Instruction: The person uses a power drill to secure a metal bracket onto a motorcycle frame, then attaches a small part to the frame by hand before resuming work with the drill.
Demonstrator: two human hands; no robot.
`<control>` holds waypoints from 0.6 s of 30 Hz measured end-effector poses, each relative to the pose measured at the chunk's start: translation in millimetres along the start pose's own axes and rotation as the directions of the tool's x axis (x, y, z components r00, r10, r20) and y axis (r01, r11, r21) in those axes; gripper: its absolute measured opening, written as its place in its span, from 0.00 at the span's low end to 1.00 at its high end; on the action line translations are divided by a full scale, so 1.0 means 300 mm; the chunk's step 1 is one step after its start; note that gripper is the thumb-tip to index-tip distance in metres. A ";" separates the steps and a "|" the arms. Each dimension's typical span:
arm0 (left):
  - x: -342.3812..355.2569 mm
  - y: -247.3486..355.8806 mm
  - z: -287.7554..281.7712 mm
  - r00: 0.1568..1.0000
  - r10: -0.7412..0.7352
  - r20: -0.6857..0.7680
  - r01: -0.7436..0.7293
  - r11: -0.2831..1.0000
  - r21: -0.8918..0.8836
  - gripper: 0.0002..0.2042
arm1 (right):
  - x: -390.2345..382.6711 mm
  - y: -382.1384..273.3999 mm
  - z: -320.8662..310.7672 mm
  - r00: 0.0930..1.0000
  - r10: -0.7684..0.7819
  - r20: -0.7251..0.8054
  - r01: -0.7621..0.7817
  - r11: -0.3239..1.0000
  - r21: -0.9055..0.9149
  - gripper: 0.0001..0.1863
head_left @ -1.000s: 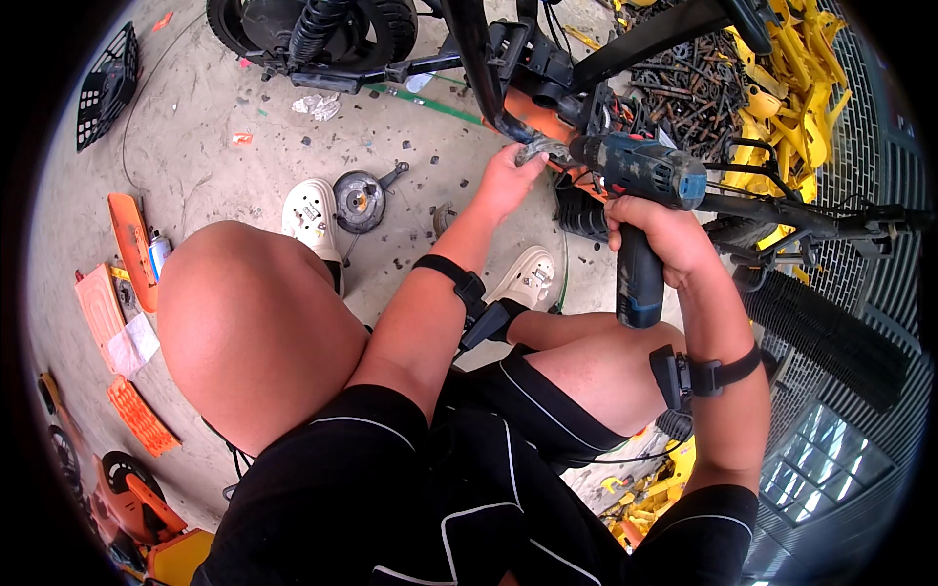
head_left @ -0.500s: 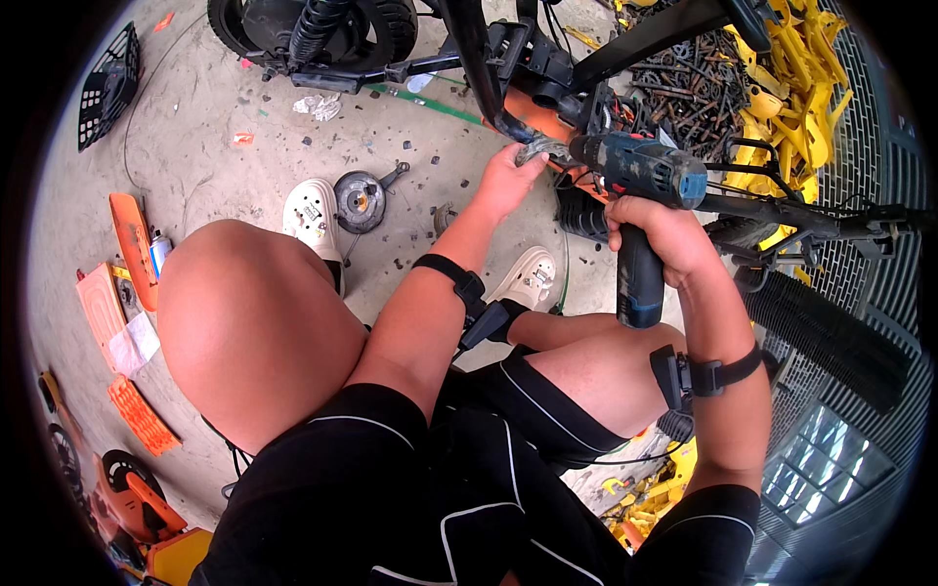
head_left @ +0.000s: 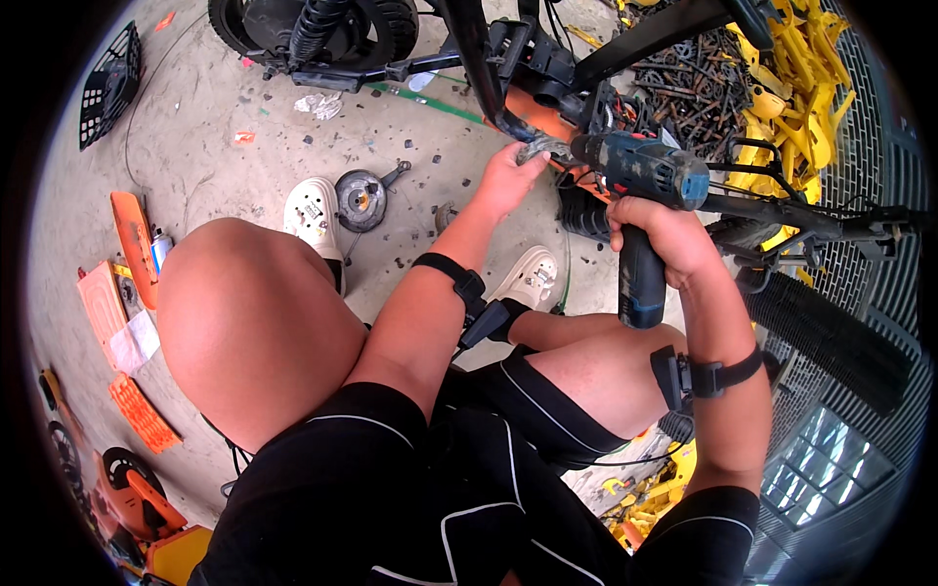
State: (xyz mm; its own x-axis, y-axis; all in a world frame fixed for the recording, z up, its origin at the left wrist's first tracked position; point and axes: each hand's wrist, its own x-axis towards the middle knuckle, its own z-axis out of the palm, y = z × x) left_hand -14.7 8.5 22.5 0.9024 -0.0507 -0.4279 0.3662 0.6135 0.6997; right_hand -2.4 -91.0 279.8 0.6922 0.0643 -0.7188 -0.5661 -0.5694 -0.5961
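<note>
My right hand [head_left: 664, 234] is wrapped round the grip of a dark cordless drill [head_left: 647, 171]. The drill points left, and its front end meets a small grey metal part [head_left: 550, 147]. On the other side of that part, my left hand [head_left: 512, 180] pinches it between thumb and fingers. Both hands are beside the black tubular frame [head_left: 477, 73] of a scooter-like vehicle, with an orange panel [head_left: 537, 115] behind. The drill's chuck and bit are partly hidden, so the exact contact cannot be seen.
A black wheel [head_left: 386, 34] stands at the top. On the floor lie a round brake plate [head_left: 362, 201], an orange panel [head_left: 135, 244] and a black basket [head_left: 109, 86]. Rusty bolts and rods [head_left: 689, 103] and yellow plastic parts [head_left: 816, 93] are heaped at the right.
</note>
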 end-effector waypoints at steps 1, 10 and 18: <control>-0.002 0.003 0.003 1.000 -0.002 -0.005 0.002 1.000 -0.002 0.14 | -0.001 -0.001 0.001 1.000 0.006 -0.003 -0.006 1.000 -0.001 0.03; 0.004 -0.004 0.000 1.000 -0.001 0.014 0.002 1.000 -0.027 0.14 | 0.001 -0.012 0.003 1.000 0.001 0.008 -0.001 1.000 0.018 0.02; 0.001 -0.004 0.002 1.000 0.025 -0.005 -0.025 1.000 0.010 0.13 | 0.002 -0.002 0.006 1.000 -0.002 -0.004 0.002 1.000 0.001 0.02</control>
State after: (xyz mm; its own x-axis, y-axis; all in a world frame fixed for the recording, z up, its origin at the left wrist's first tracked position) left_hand -14.7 7.2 21.9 0.9103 -0.0315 -0.4128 0.3457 0.6066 0.7159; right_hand -2.5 -89.0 279.2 0.6954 0.0624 -0.7159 -0.5648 -0.5685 -0.5981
